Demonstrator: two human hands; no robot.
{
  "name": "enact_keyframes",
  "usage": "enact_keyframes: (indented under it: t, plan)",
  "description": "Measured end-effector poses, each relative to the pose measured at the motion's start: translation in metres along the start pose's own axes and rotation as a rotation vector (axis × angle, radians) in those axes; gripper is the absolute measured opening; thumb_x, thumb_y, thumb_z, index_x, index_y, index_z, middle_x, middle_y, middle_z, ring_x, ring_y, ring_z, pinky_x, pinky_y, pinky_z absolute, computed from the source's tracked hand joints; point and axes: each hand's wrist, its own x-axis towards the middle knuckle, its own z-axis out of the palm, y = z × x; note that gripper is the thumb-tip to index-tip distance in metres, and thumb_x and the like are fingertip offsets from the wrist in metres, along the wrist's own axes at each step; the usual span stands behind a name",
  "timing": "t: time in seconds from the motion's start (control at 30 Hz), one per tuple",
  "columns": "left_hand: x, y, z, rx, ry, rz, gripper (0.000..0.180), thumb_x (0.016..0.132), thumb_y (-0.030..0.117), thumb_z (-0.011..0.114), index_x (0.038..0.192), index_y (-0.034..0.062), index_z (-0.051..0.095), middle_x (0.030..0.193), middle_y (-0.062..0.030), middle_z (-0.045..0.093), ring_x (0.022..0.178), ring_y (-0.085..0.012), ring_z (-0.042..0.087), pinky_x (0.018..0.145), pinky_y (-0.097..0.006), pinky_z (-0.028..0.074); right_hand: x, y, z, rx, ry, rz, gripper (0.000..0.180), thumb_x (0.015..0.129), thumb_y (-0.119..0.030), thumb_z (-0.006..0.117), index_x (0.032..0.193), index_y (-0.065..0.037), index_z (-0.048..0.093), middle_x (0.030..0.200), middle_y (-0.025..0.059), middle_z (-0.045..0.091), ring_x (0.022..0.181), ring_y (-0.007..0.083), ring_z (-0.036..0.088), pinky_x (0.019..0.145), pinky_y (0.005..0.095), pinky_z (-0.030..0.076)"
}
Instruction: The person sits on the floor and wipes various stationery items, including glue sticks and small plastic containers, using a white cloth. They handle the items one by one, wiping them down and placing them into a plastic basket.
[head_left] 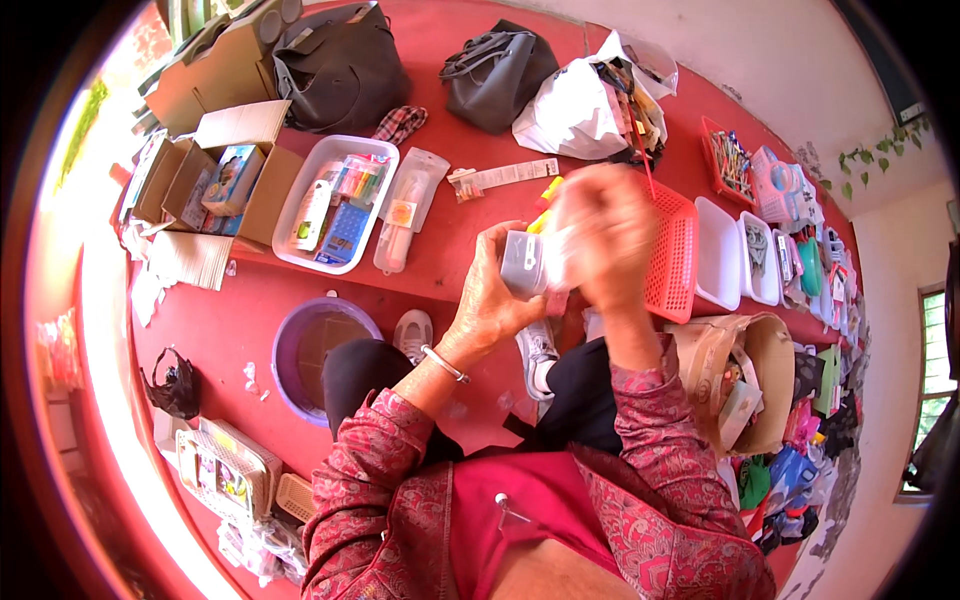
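My left hand (492, 300) is closed round a small translucent plastic box (522, 263), in front of me between my knees and the raised red surface. Close against the box's right side, my right hand (605, 225) is smeared by motion. Its fingers cannot be made out, and a pale blur lies between it and the box. A yellow object (546, 200) shows partly behind my hands. The pink-red perforated basket (672, 250) stands just right of my right hand.
Left are a white tray (322, 266) of stationery, a clear pouch (408, 205) and an open carton (262, 205). White trays (716, 255) line the right. Below sit a purple tub (283, 345) and a brown bag (700, 365). Dark handbags (340, 70) stand at the back.
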Motion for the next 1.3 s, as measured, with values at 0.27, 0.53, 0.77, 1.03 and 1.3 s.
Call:
enact_keyframes:
  t: [0.27,0.53,0.77,1.03,1.3]
  plan:
    - [-0.002,0.010,0.000,0.067,-0.079,0.072,0.068,0.052,0.005,0.061,0.116,0.0012,0.038,0.106,-0.0180,0.049,0.098,-0.0331,0.051,0.086,-0.036,0.040,0.026,0.075,-0.032,-0.788,-0.030,-0.040,0.013,0.076,-0.012,0.061,0.083,-0.002,0.056,0.068,0.0108,0.059,0.056,0.0189,0.058,0.053,0.0308,0.046]
    - [0.004,0.008,-0.013,-0.465,-0.176,-0.265,0.067,0.058,0.007,0.057,0.122,-0.0027,0.039,0.112,-0.0126,0.048,0.106,-0.0232,0.047,0.097,-0.033,0.030,0.025,0.053,-0.049,0.199,0.382,0.352,0.020,0.083,-0.020,0.059,0.072,-0.004,0.055,0.060,-0.0019,0.048,0.050,0.0046,0.043,0.045,0.0195,0.036]
    - [0.003,-0.003,-0.020,-1.519,-0.112,-0.497,0.049,0.074,0.010,0.058,0.118,-0.0016,0.040,0.117,-0.0149,0.048,0.112,-0.0290,0.045,0.100,-0.045,0.031,0.035,0.035,-0.046,0.237,0.584,0.110,0.016,0.084,-0.015,0.055,0.074,-0.003,0.053,0.058,-0.0018,0.046,0.048,0.0051,0.042,0.042,0.0193,0.036]
    - [0.005,-0.005,-0.014,-1.498,-0.178,-0.541,0.053,0.086,0.037,0.045,0.125,0.0021,0.035,0.123,-0.0139,0.045,0.113,-0.0271,0.042,0.098,-0.043,0.031,0.001,0.040,0.018,-0.479,-0.155,-0.280,0.011,0.084,-0.010,0.054,0.077,-0.002,0.055,0.064,0.0020,0.053,0.060,0.0108,0.051,0.054,0.0276,0.042]
    - [0.007,0.004,-0.023,-1.610,-0.194,-0.522,0.063,0.072,0.031,0.046,0.120,-0.0085,0.036,0.077,-0.0070,0.045,0.063,-0.0162,0.043,0.078,-0.035,0.040,0.018,0.022,-0.054,0.363,0.236,0.186,0.012,0.084,-0.011,0.054,0.074,-0.005,0.053,0.057,-0.0021,0.044,0.047,0.0050,0.040,0.044,0.0192,0.035]
